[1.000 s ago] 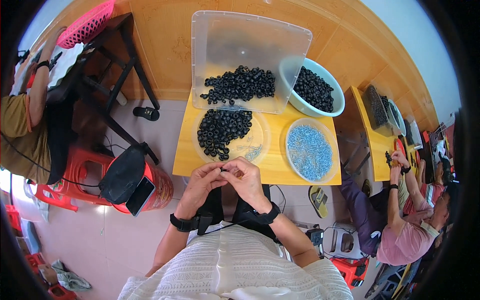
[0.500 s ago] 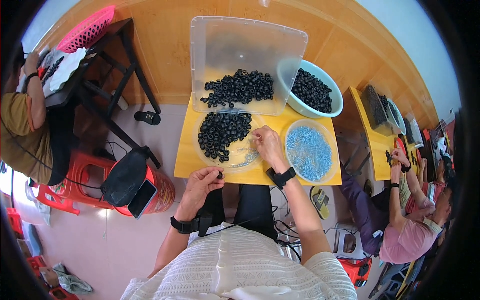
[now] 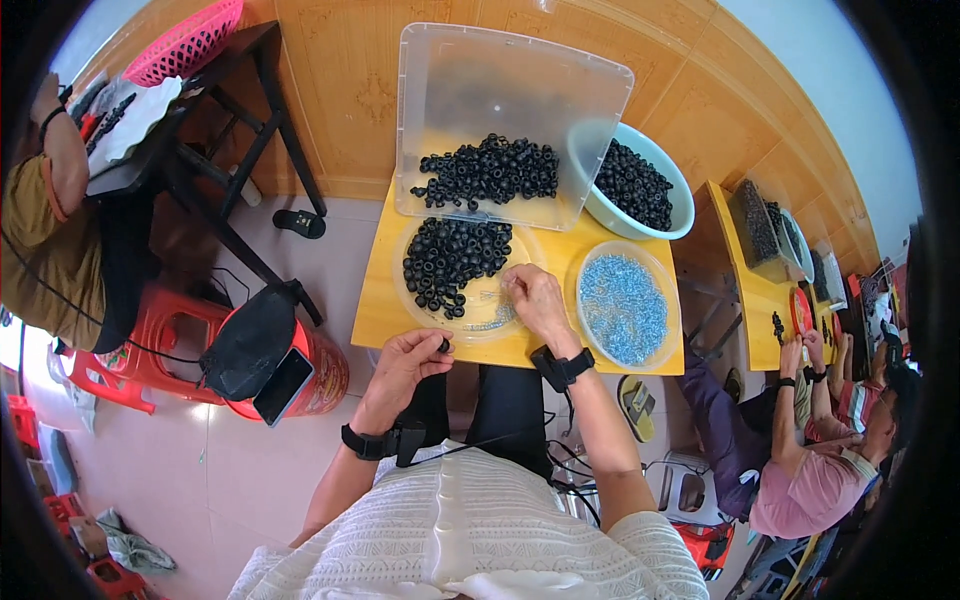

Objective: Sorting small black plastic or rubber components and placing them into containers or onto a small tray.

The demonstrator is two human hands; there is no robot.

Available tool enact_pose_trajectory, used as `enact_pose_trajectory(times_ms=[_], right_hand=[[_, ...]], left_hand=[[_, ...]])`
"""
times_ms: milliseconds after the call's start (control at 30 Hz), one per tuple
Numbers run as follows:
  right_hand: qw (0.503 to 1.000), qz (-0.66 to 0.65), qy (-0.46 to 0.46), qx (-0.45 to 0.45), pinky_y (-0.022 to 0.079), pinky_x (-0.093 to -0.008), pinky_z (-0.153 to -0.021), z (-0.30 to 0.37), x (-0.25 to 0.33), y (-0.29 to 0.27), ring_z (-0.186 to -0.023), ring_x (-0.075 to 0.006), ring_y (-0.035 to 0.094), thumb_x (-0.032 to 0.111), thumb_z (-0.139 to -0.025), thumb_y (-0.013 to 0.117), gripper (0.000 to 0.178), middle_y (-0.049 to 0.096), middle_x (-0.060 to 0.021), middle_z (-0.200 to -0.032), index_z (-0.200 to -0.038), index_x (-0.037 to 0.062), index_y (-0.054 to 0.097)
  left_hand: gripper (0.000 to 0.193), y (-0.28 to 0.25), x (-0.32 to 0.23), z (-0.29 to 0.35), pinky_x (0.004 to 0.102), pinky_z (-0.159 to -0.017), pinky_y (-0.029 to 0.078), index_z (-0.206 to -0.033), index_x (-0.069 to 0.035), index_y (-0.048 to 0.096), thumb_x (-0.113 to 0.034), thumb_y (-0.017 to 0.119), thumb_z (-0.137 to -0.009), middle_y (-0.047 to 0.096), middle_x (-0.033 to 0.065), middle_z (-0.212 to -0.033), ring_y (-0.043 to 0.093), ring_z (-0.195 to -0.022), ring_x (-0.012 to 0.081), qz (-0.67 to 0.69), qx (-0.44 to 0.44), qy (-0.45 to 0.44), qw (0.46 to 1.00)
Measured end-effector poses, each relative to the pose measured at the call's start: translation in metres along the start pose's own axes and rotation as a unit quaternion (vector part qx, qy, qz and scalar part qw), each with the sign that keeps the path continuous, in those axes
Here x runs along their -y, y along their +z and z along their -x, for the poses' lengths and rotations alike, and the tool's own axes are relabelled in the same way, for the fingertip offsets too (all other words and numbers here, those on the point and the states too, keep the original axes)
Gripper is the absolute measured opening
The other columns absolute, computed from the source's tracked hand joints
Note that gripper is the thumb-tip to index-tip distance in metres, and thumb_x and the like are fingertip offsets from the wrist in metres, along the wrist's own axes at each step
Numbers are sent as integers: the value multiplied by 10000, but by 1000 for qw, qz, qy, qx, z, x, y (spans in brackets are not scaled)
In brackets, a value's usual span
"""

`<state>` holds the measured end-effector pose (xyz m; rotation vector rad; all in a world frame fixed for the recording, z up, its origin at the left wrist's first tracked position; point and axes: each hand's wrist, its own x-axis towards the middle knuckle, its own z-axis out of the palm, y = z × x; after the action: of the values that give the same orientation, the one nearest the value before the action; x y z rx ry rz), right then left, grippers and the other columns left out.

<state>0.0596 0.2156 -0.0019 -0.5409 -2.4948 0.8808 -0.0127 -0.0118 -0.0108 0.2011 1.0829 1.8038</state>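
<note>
In the head view, the hands are held apart. A black bead (image 3: 444, 345) is pinched by the left hand (image 3: 403, 365) at the near edge of the round tray (image 3: 524, 250), presumably leaving the right hand (image 3: 538, 300) free. The latter's fingers are bent over the tray's right side, near small clear pieces (image 3: 490, 322); whether any is gripped cannot be told. Loose black beads (image 3: 455, 262) are heaped in the tray's left part, apparently kept separate for easy picking.

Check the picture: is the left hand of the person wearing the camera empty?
No, the left hand is pinching a small black piece.
</note>
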Motion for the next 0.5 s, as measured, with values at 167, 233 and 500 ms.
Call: enact_pose_trajectory(times_ms=[167,233,500], right_hand=[[999,33,-24,-20,467,-352,-673,-1,8,4,-731,-339,596,-19,-751,486,173,607,-177,-769,-875,0,604],[998,19,6,-52,467,-339,-620,-4,13,3,-658,-276,601,0,-784,478,214,599,-152,-733,-968,18,586],[939,-292,172,51,417,-222,-491,-4,11,-6,-535,-93,500,39,-855,454,260,539,-32,-640,-1110,15,498]], left_hand=[[213,0,-2,1,219,-683,513,-996,-7,600,-175,541,-880,626,49,-828,612,-713,105,-11,-5,4,1000],[213,-2,-1,1,220,-682,513,-995,-6,600,-175,541,-879,626,47,-828,612,-713,104,-10,-8,5,1000],[195,1,-1,-5,216,-689,507,-988,-18,604,-166,544,-876,619,41,-849,607,-730,103,-2,-5,13,1000]])
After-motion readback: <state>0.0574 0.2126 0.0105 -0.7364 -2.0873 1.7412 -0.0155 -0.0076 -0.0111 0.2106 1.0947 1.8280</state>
